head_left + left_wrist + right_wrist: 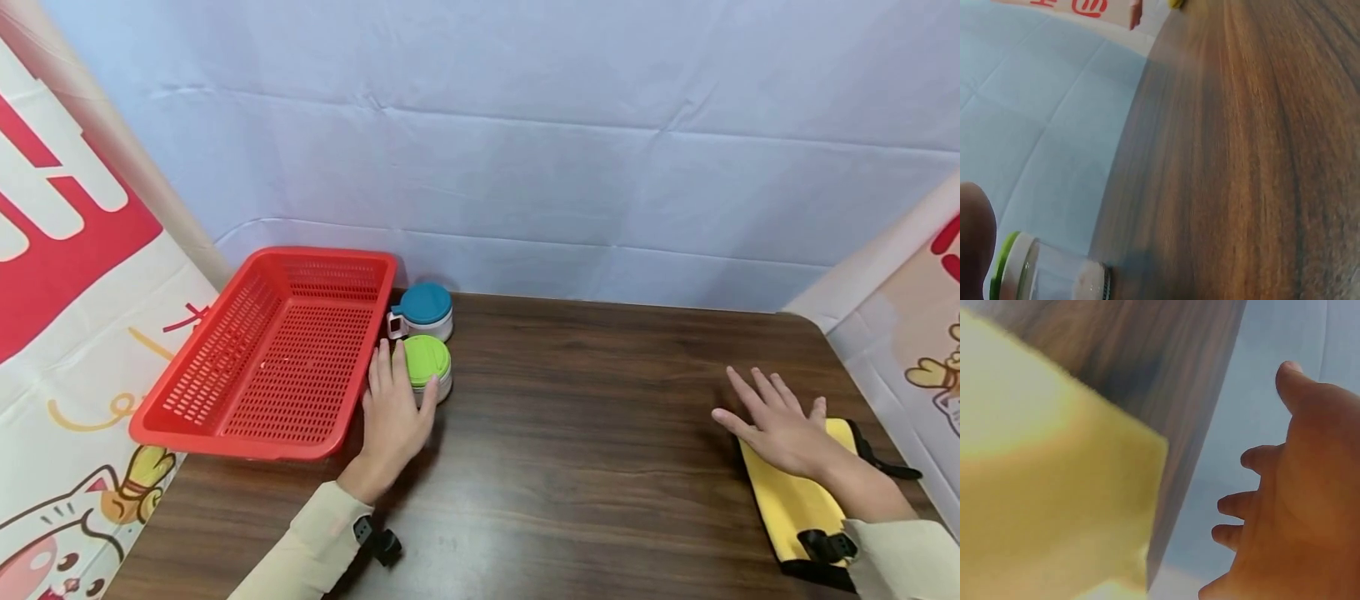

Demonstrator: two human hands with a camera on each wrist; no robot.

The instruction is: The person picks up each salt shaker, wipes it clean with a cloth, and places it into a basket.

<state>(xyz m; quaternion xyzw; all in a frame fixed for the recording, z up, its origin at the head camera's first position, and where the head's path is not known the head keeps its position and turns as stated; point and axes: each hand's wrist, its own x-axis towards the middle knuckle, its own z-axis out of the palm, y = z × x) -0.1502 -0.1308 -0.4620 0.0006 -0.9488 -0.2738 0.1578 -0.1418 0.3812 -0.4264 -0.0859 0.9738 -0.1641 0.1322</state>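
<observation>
Sleeved forearms are reaching over a dark wooden surface [585, 467] backed by a pale cloth wall [525, 150]. At its left edge a red basket [217, 417] is overhanging. Bare wood is stretching between both hands. The left hand [393, 412] is cupping the green-lidded jar [427, 360] beside a blue-lidded jar [425, 307]; the right hand [776, 421] is lying flat, fingers spread, on a yellow pouch [795, 500].
</observation>
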